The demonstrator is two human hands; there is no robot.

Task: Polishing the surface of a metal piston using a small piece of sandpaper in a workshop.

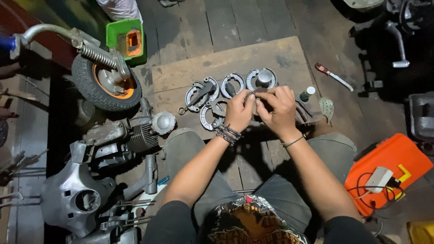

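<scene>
Both hands meet over the worn wooden board (280, 52): left hand (238, 110) and right hand (279, 108) pinch together a small dark curved part (260, 91), fingers closed narrowly around it; its exact kind cannot be told. Laid out on the board just beyond: several grey metal brake shoes (231, 84), a round silver hub piece (264, 77), a small green-capped bottle (306, 94). Left of the knees: dismantled grey engine (135, 135), small orange-rimmed wheel (105, 86). Right: orange plastic case (391, 169). Parts sit loose and unassembled, so most fitting seemingly remains.
</scene>
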